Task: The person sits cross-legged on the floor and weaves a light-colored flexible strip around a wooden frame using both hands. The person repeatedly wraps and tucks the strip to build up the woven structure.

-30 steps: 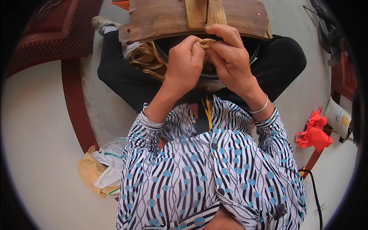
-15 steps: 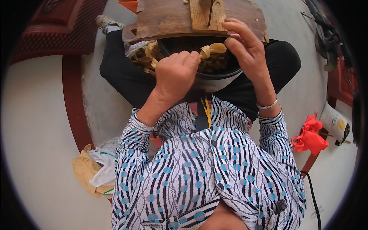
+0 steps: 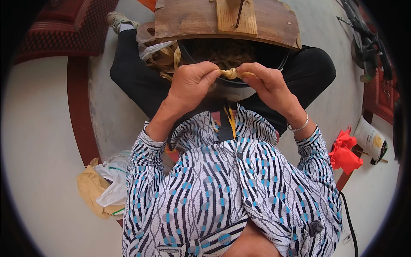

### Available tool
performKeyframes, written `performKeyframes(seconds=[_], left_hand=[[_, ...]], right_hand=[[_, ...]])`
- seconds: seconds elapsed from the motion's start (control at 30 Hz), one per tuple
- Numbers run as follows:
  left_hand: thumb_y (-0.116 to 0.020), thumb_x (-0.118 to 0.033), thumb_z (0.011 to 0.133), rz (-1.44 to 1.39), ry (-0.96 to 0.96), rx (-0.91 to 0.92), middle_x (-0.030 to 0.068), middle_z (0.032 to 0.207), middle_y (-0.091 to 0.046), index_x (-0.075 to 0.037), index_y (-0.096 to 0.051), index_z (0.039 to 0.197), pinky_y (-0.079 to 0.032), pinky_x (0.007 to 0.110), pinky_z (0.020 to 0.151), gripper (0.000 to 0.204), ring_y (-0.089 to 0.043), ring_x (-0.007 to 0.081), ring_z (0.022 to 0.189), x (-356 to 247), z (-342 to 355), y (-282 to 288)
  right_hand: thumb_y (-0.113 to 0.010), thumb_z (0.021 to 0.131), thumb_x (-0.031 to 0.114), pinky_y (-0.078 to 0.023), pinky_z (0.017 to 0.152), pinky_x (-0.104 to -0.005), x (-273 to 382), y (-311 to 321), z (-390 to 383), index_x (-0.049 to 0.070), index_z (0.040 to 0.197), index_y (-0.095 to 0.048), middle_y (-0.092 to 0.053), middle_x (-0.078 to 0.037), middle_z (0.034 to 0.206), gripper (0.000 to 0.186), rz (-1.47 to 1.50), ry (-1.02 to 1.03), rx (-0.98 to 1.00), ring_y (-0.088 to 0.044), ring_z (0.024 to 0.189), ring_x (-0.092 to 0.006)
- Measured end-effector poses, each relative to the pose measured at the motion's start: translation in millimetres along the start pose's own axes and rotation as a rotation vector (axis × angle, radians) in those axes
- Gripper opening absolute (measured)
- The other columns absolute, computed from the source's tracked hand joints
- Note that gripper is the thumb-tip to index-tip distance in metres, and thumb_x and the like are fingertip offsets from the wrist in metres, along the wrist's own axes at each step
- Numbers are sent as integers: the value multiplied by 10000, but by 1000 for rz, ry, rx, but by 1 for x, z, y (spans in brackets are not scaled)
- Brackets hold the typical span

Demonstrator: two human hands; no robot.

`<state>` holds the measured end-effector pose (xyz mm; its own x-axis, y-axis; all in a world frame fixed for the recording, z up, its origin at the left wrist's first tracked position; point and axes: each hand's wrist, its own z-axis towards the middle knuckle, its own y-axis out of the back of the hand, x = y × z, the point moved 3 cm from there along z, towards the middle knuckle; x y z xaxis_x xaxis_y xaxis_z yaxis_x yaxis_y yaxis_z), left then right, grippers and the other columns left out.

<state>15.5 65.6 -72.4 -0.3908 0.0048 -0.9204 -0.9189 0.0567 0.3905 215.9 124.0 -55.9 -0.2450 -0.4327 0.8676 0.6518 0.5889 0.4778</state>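
My left hand (image 3: pixel 192 83) and my right hand (image 3: pixel 267 88) pinch either end of a short yellowish strip with a knot (image 3: pixel 231 73) in its middle. Both hands are over a black basin (image 3: pixel 274 64) between my bent legs, which holds small brownish pieces (image 3: pixel 227 53). A worn wooden board (image 3: pixel 278 26) lies across the back of the basin, with a lighter block (image 3: pixel 227 15) on it and a dark metal pin (image 3: pixel 238 19). More yellowish-brown strips (image 3: pixel 165 58) lie in a plastic bag beside the basin.
Crumpled tan and white bags (image 3: pixel 102 190) lie low at my left. At my right are a red cloth or bag (image 3: pixel 342 152), a white package (image 3: pixel 368 139) and a black cable (image 3: pixel 349 214). Carved dark red panels (image 3: pixel 66 28) are at upper left, with black equipment (image 3: pixel 364 47) at upper right.
My hands have moved down from beside the board. My right hand, apart from the strip half a second ago, now grips its end; the knot has come into clearer view.
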Motion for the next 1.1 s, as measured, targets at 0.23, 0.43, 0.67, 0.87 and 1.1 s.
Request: performKeyframes(seconds=[0.23, 0.43, 0.67, 0.87, 1.1], left_hand=[[-637, -99, 895, 137, -238, -19, 124, 771, -632, -9, -660, 957, -473, 287, 604, 112, -627, 221, 667, -30, 11, -6], [-615, -112, 924, 11, -151, 156, 96, 734, -604, 5, -652, 974, -446, 279, 592, 132, -530, 134, 622, -24, 17, -12], [-635, -113, 898, 155, -341, -3, 130, 758, -625, -9, -651, 937, -463, 299, 586, 113, -591, 260, 634, -48, 28, -8], [-626, -121, 918, 6, -145, 135, 72, 737, -612, 5, -655, 972, -458, 260, 611, 141, -568, 122, 666, -37, 31, -6], [-594, -124, 953, -201, -70, 23, -16, 793, -600, 43, -658, 1055, -447, 196, 653, 206, -523, 52, 726, -28, 73, 19]], right_hand=[[-692, 829, 226, -437, 837, -370, 37, 20, 28, 80, 1043, -626, -642, -71, 969, 267, -615, 240, 105, -610, 892, -252], [-691, 815, 176, -455, 688, -377, 32, 28, 28, 59, 793, -584, -582, -66, 716, 160, -526, 225, 190, -609, 727, -265], [-659, 887, 108, -534, 633, -252, 14, 29, 25, -6, 954, -663, -675, -52, 791, 132, 554, -412, 79, -655, 692, -121], [-673, 846, 30, -531, 617, -219, -5, 42, 22, -12, 967, -669, -670, -47, 760, 128, 662, -422, 45, -644, 655, -102], [-622, 928, 109, -499, 632, -207, -13, 59, 51, -6, 1033, -665, -620, -8, 786, 161, 552, -262, -195, -582, 666, -69]])
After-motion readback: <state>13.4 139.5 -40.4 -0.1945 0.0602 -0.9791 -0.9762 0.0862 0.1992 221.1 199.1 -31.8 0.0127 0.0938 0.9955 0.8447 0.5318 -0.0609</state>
